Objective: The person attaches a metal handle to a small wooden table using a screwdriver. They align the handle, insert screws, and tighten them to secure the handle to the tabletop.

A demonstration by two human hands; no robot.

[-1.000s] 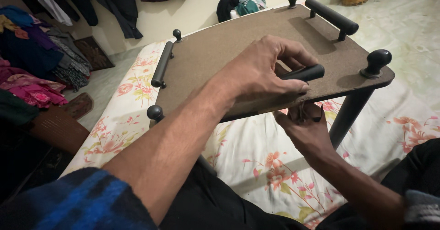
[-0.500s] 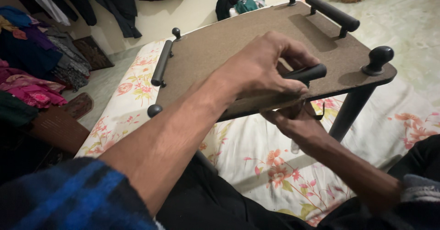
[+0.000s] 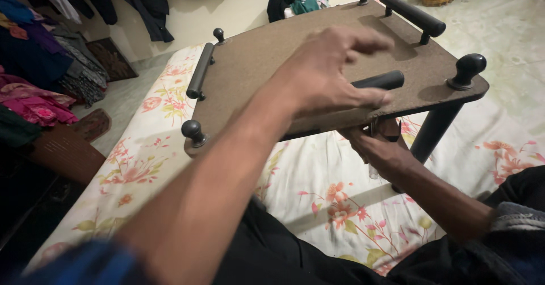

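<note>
Blue sleeves, black trousers, bare forearms.

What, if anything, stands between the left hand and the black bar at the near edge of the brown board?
Nothing visible does. The left hand hovers right over the bar on the board, its thumb close to it. The right hand is below the board's edge, not between them.
</note>
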